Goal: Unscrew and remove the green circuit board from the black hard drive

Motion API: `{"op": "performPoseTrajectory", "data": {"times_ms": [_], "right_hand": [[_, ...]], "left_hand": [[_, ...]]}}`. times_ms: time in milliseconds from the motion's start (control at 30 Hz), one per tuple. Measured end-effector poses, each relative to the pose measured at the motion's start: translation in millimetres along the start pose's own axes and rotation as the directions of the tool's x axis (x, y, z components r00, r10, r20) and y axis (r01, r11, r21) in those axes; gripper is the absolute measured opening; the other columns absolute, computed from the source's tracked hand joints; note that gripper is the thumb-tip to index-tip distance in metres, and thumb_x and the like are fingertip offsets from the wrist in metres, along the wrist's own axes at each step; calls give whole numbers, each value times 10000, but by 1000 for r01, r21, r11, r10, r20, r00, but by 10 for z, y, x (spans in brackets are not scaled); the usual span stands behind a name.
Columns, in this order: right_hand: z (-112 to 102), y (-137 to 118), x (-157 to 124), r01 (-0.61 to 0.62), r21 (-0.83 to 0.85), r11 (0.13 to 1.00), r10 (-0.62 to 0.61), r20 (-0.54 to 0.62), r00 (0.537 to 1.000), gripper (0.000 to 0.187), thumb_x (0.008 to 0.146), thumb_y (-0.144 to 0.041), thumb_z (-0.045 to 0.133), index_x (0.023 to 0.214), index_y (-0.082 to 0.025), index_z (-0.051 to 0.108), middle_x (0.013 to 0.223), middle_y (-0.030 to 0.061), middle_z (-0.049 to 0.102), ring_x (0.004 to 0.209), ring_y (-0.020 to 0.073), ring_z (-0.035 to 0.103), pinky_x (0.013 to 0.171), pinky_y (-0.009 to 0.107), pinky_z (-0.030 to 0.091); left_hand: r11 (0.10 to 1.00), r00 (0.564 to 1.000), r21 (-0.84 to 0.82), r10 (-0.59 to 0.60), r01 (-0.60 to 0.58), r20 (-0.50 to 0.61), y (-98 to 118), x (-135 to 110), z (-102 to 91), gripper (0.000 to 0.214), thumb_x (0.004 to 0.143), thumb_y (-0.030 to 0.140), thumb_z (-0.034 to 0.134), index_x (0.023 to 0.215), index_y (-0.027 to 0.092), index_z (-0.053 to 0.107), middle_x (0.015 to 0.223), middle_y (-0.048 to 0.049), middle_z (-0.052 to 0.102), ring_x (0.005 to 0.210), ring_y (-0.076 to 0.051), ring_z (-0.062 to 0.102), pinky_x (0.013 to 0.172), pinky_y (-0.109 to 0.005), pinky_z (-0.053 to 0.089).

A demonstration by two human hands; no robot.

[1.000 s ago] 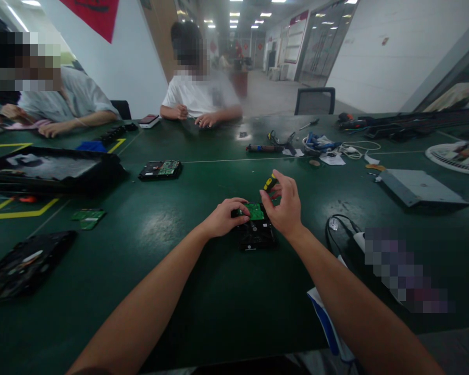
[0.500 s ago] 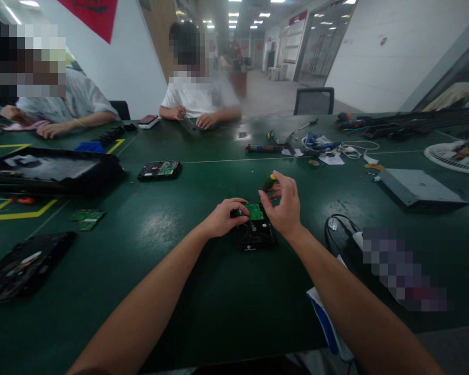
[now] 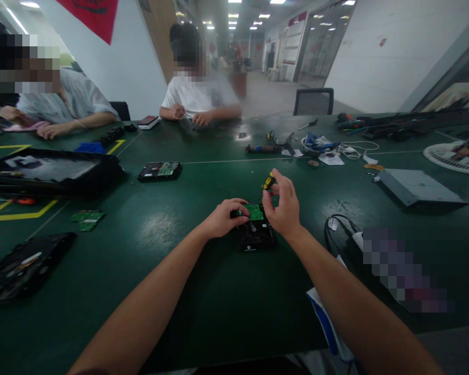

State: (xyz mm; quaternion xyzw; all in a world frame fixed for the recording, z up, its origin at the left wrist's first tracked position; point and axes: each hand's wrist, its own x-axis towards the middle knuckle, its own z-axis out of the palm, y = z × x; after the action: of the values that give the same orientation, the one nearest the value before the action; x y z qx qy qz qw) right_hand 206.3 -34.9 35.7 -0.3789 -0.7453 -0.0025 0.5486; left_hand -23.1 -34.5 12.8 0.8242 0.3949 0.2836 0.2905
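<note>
A black hard drive (image 3: 255, 235) with a green circuit board (image 3: 254, 211) on top lies on the green table (image 3: 203, 291) in front of me. My left hand (image 3: 223, 217) is closed on the drive's left far corner and holds it down. My right hand (image 3: 282, 206) is closed around a screwdriver with a yellow and black handle (image 3: 268, 182), held upright over the board's right edge. The screwdriver's tip is hidden behind my fingers.
Another hard drive (image 3: 159, 170) lies further left, loose green boards (image 3: 86, 217) and black trays (image 3: 50, 169) beyond it. A grey metal case (image 3: 416, 186), cables (image 3: 338, 225) and tools (image 3: 266, 148) sit to the right. Two people sit across the table.
My right hand has turned the screwdriver handle between its fingers and lifted slightly. My left hand and the drive have stayed in place.
</note>
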Motion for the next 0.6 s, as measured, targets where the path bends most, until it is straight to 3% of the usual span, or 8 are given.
{"op": "performPoseTrajectory", "data": {"times_ms": [200,433,600], "right_hand": [[8,8,3,-25,-2,1000,25,-42,999,670,939,-212,639,1541,-339,373,1309,107,523,913,198,649,689,365,662],[-3,-6,1,2,19,1000,-2,-10,1000,658,966,-174,571,1560,-352,349,1367,100,519,980,202,672,819,405,656],[4,23,-5,-1,-12,1000,0,-31,1000,657,963,-220,596,1557,-340,343,1340,106,530,943,206,648,728,377,657]], "left_hand": [[1000,1000,8,-8,8,-2,-3,2,5,125,899,289,724,1018,263,750,1367,-62,631,1282,-269,576,1142,-530,387],[1000,1000,1,7,-7,0,37,1,-13,123,898,279,722,1014,250,751,1358,-70,634,1274,-262,583,1141,-509,393],[1000,1000,6,1,-1,8,37,9,-17,130,896,278,722,1020,253,751,1360,-66,636,1285,-264,577,1147,-512,390]]}}
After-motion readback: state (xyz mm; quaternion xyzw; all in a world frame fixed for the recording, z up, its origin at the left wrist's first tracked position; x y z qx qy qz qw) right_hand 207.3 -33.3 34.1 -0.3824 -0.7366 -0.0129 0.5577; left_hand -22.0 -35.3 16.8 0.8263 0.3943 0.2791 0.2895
